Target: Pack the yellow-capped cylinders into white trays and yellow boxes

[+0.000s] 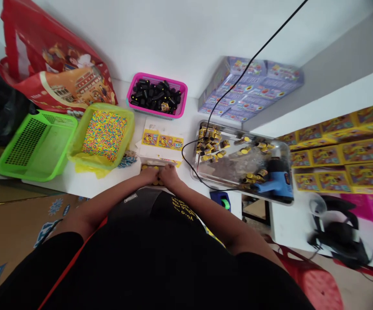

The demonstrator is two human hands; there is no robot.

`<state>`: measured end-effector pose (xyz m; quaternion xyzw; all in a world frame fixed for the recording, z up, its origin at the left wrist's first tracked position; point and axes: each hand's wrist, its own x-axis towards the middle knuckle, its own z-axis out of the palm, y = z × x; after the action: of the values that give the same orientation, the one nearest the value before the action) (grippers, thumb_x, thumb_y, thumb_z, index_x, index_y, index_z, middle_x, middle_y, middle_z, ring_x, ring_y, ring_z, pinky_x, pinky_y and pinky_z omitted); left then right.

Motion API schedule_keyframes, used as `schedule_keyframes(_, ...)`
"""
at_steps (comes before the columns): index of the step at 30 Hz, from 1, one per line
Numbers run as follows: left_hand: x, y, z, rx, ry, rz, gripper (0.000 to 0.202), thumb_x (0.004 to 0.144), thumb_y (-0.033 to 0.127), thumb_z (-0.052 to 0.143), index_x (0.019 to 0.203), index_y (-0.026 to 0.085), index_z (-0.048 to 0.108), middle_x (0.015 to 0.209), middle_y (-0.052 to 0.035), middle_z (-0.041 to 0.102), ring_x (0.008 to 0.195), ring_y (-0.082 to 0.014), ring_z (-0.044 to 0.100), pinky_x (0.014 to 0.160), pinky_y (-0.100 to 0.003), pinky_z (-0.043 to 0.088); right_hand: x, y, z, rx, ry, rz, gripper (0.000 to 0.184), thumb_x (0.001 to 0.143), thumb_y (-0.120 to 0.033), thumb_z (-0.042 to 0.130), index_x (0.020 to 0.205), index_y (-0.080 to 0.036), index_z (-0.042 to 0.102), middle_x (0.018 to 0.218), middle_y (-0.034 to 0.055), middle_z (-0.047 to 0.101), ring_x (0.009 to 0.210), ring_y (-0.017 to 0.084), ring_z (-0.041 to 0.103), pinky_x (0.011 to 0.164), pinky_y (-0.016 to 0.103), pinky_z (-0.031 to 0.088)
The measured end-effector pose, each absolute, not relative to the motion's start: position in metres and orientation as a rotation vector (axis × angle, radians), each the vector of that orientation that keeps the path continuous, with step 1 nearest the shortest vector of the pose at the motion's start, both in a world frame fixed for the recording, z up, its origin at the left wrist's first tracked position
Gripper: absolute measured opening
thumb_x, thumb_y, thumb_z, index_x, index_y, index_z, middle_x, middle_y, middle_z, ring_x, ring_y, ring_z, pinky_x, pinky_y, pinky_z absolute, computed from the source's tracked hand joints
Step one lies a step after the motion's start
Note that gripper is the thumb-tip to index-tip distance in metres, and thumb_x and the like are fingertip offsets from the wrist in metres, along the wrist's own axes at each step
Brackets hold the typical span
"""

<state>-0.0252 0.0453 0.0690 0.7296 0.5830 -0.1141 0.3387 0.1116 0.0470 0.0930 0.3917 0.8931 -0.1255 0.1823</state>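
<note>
Yellow round pieces (155, 182) lie at lower centre of the head view, partly covered by the hands. The left hand (148, 175) and right hand (169, 176) work close together, fingers curved downward over the pieces; any grip cannot be confirmed. A printed yellow card (162, 141) lies just above.

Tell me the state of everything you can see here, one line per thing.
Left hand: resting on yellow pieces
Right hand: beside it, on the same pieces
Pink basket: full of black capsules
Lined basket: full of coloured beads
Metal tray: holding scattered yellow-capped tubes and a blue heat gun
Printed card: lying flat
</note>
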Motion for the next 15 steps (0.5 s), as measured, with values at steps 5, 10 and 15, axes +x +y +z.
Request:
schedule_keyframes(5, -0.031, 0.041, 0.089, 1.899, 1.479, -0.195, 0.029, 0.092, 0.022, 0.054, 0.109, 0.016, 0.076, 0.111, -0.0122, 0.077, 0.104, -0.0244, 0.071, 0.087, -0.029, 0.051, 0.168, 0.038, 0.098, 1.221, 2.764, -0.39, 0.028, 0.101, -0.025, 0.047, 0.101, -0.016, 0.074, 0.101, 0.0156, 0.07, 0.101, 0.026, 0.059, 0.082, 0.034, 0.041)
schedule_keyframes(10, -0.021, 0.037, 0.121, 1.889, 1.294, -0.08, 0.028, 0.092, 0.034, 0.059, 0.108, 0.02, 0.076, 0.088, -0.0028, 0.077, 0.079, -0.0153, 0.069, 0.071, -0.022, 0.047, 0.268, 0.082, 0.093, 2.346, 2.218, -0.318, 0.036, 0.104, -0.032, 0.038, 0.104, -0.016, 0.071, 0.105, 0.0141, 0.064, 0.097, 0.023, 0.058, 0.083, 0.032, 0.043)
schedule_keyframes(15, 0.012, 0.05, 0.152, 1.731, 1.179, 0.233, 0.017, 0.085, 0.032, 0.066, 0.086, 0.017, 0.074, 0.064, 0.0027, 0.065, 0.058, -0.0105, 0.057, 0.057, -0.02, 0.039, 0.329, 0.146, 0.071, 2.411, 1.754, -0.464, 0.049, 0.098, -0.041, 0.055, 0.138, -0.014, 0.059, 0.125, 0.0196, 0.058, 0.104, 0.026, 0.061, 0.086, 0.034, 0.046)
